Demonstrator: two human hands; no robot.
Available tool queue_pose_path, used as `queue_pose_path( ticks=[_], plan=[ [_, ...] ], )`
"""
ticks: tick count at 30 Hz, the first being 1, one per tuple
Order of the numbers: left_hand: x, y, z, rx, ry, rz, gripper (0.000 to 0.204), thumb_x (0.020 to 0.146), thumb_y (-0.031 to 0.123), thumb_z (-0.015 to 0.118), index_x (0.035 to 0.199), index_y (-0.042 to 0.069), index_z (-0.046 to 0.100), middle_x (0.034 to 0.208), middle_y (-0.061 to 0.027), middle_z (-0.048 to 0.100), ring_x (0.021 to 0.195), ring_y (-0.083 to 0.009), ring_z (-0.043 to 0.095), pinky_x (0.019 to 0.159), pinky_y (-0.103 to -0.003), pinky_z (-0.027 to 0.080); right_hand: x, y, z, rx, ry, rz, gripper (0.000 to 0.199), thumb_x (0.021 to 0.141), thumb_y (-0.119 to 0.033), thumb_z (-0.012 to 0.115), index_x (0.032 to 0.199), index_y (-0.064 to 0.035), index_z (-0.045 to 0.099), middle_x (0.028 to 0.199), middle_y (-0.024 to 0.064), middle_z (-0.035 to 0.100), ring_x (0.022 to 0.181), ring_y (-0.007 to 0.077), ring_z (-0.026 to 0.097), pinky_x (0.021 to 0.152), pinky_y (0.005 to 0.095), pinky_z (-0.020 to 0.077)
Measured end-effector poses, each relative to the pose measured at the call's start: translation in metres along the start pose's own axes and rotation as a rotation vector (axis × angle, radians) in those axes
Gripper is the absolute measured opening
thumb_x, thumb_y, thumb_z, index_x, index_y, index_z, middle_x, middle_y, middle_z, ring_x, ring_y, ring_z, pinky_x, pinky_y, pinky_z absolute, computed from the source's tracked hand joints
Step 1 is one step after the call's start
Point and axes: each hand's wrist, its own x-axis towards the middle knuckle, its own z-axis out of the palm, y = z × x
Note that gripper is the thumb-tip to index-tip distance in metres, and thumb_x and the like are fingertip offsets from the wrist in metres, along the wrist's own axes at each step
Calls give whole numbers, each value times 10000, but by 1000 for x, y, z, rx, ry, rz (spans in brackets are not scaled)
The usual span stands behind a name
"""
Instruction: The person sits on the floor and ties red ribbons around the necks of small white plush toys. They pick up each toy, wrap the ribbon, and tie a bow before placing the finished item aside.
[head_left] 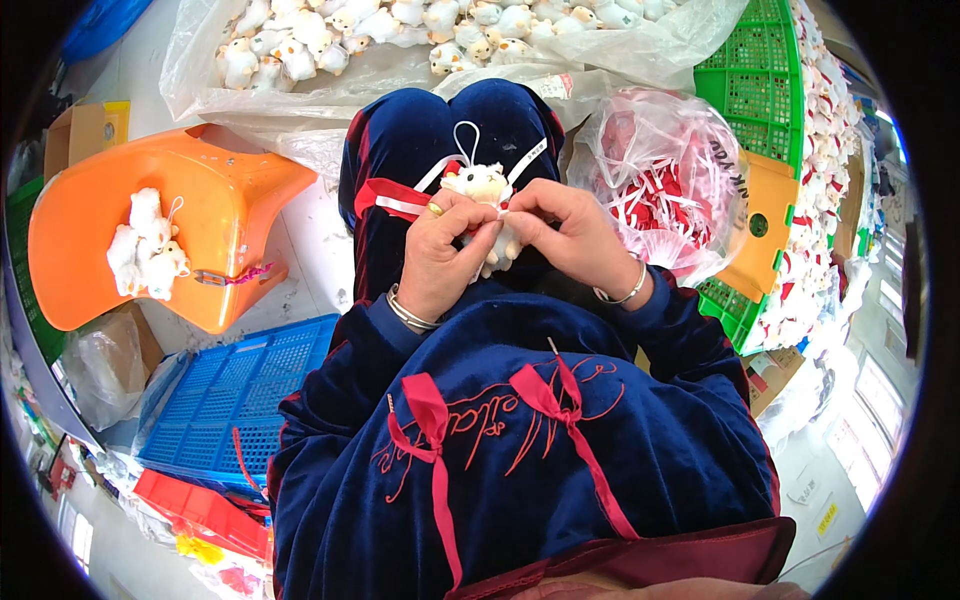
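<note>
A small cream plush animal [477,183] with a white hanging loop is held over my lap, its head up and away from me. My left hand [441,245] wraps its side, thumb and forefinger pinched at the neck. From the other side, my right hand [568,232] pinches at the same spot, fingertips almost touching the left ones. A red and white ribbon [392,198] sticks out to the left of the toy. What the right fingertips grip at the neck is mostly covered, apparently a thin white end.
Several finished-looking plush animals [147,250] and thread snips [212,278] lie on an orange stool [75,240] at left. A plastic bag of red and white ribbons [665,200] sits at right, beside a green crate [748,60]. More plush toys [375,28] fill clear sheeting ahead. A blue crate [240,390] stands lower left.
</note>
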Motion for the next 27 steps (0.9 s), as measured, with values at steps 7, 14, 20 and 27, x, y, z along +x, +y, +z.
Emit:
queue_pose_path(
  ticks=[7, 14, 20, 27],
  plan=[
    [1, 0, 1, -32, 7, -38, 109, 860, -2, 756, 960, 31, 732, 869, -49, 614, 760, -142, 597, 689, -268, 478, 37, -8, -32, -399, -60, -411, 157, 892, -23, 702, 1046, -13, 675, 1009, 103, 619, 900, 258, 643, 791, 328, 522],
    [2, -1, 0, -25, -1, -32, 113, 863, -3, 752, 967, 34, 731, 870, -46, 602, 761, -142, 592, 689, -267, 473, 48, 1, -40, -354, -299, -330, 150, 875, -28, 718, 1011, -11, 659, 962, 92, 633, 877, 252, 656, 784, 336, 530],
    [2, -1, 0, -31, -4, -40, 133, 861, -12, 747, 984, 34, 731, 877, -45, 601, 757, -140, 586, 691, -268, 471, 41, 0, -32, -85, -315, -30, 112, 899, -70, 734, 978, -19, 674, 845, 93, 698, 762, 187, 683, 689, 297, 536],
    [2, -2, -1, -21, -21, -20, 102, 898, 8, 723, 1000, 17, 723, 876, -36, 586, 768, -109, 574, 688, -234, 463, 38, 9, -25, -180, -293, -226, 151, 901, -69, 735, 1040, -24, 696, 891, 85, 699, 801, 206, 690, 713, 304, 532]
  ],
)
